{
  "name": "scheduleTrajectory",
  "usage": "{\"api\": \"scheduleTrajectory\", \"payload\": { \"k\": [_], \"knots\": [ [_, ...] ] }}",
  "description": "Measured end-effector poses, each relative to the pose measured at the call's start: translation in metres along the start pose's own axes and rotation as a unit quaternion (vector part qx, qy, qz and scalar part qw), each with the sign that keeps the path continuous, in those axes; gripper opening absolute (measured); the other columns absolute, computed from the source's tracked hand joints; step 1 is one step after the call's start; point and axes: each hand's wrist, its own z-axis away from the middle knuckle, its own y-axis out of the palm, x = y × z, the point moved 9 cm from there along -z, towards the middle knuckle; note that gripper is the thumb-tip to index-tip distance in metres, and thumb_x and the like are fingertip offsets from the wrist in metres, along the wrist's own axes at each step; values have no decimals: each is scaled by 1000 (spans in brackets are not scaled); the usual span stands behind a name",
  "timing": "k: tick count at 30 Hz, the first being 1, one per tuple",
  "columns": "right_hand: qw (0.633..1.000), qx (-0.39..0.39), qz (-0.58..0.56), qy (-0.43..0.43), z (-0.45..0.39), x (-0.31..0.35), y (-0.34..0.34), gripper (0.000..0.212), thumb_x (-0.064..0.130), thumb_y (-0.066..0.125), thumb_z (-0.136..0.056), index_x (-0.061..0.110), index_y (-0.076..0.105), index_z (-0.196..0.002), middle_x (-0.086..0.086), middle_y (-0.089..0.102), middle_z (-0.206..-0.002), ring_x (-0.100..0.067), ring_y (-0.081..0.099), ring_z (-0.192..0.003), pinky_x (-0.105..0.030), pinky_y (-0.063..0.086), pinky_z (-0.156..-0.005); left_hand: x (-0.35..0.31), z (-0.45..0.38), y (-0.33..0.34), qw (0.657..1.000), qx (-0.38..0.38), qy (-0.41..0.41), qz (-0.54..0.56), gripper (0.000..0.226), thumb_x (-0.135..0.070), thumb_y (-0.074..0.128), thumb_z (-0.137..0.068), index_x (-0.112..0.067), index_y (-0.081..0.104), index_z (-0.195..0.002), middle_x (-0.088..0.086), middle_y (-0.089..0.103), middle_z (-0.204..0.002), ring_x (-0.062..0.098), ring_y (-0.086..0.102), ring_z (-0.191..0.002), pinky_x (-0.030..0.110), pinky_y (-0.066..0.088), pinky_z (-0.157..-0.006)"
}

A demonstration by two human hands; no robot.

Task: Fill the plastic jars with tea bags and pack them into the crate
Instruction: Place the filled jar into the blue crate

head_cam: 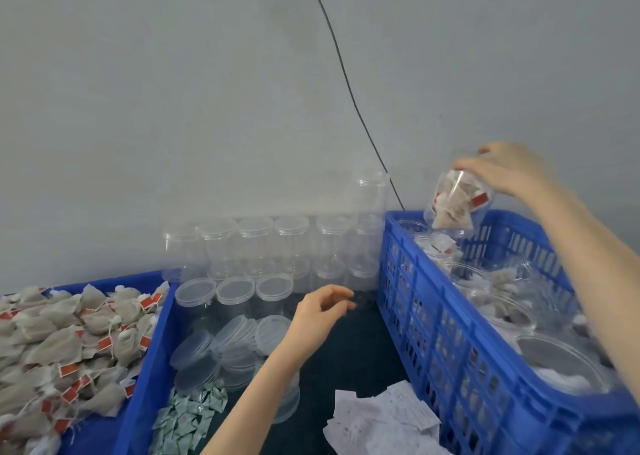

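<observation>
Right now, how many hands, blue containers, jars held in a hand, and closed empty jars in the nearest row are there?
Hands: 2, the left hand and the right hand
Blue containers: 2, the tray and the crate
Held jar: 1
Nearest-row closed jars: 3
Total: 8

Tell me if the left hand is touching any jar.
Apart. The head view shows the left hand hovering with fingers loosely curled, dark surface visible between it and the nearest jars.

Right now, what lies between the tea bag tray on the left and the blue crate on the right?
In the head view, empty lidded jars, loose lids, small sachets and paper slips lie between the tray and crate; the left hand hovers there.
</observation>
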Motion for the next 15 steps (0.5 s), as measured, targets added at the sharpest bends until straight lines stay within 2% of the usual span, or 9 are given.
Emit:
{"api": "scheduleTrajectory", "payload": {
  "k": [3, 6, 9, 12, 15],
  "knots": [
    [999, -12, 22, 28, -7, -31, 3, 55, 54, 63, -83, 8, 66, -113, -17, 64, -120, -36, 59, -105, -36, 37, -76, 2, -8, 4, 1000, 1, -6, 2, 28, -8, 56, -90, -34, 65, -89, -15, 72, -80, 0, 64, -78, 28, 52, -82],
    [998, 11, 28, 51, -7, -58, 19, 49, 51, 65, -82, 9, 66, -108, -15, 66, -115, -33, 60, -98, -37, 44, -79, -12, -17, 18, 1000, 17, 4, 16, 27, -9, 56, -90, -34, 65, -88, -14, 72, -80, -3, 63, -75, 18, 47, -78],
    [997, 45, 43, 50, -6, -75, 41, 55, 47, 67, -84, 8, 61, -121, -17, 62, -125, -36, 59, -111, -40, 46, -88, -34, -29, 36, 998, 37, 16, 38, 27, -9, 53, -92, -33, 65, -89, -13, 72, -81, -7, 62, -73, 8, 45, -71],
    [998, 36, 21, 41, -8, -86, 51, 55, 43, 68, -85, 7, 58, -126, -19, 60, -127, -36, 57, -113, -39, 44, -86, -49, -38, 55, 996, 57, 24, 56, 24, -11, 52, -94, -32, 65, -91, -12, 72, -84, -7, 62, -74, 7, 44, -68],
    [998, 19, 35, 39, -16, -95, 53, 58, 43, 68, -85, 8, 55, -129, -21, 55, -130, -38, 56, -115, -41, 47, -90, -46, -41, 72, 996, 73, 23, 48, 23, -13, 52, -94, -32, 65, -93, -13, 72, -85, -3, 64, -79, 11, 47, -71]
  ]
}}
